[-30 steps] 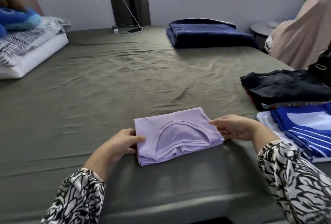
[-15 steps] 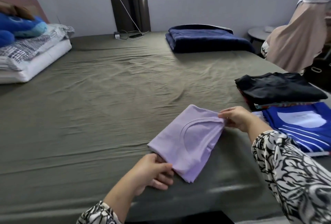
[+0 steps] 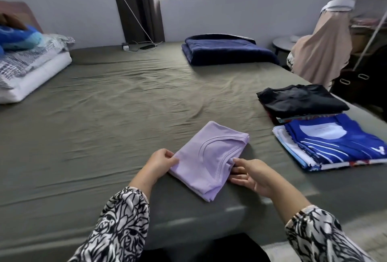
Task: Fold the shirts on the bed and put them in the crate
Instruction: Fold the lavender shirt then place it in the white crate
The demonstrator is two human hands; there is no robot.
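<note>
The folded lilac cotton shirt (image 3: 209, 161) lies low in the middle of the frame on the olive-green bed sheet (image 3: 104, 115), close to the bed's near edge, turned so its long axis runs diagonally from upper left to lower right — one corner points toward the person. The left hand (image 3: 160, 161) pinches the shirt's left corner between thumb and fingers. The right hand (image 3: 249, 175) touches the shirt's right edge beside the neckline; its fingers look fairly straight and tucked against or just under the fold, though how firm that grip is cannot be told. Both hands flank the shirt on opposite sides, equally near.

No crate shows anywhere in the frame. The stacks of folded clothes — a black pile (image 3: 299, 100) and a blue-and-white striped jersey (image 3: 335, 144) — sit at the right of the frame, on the right hand's side, so the lift likely goes that way or out of view.
</note>
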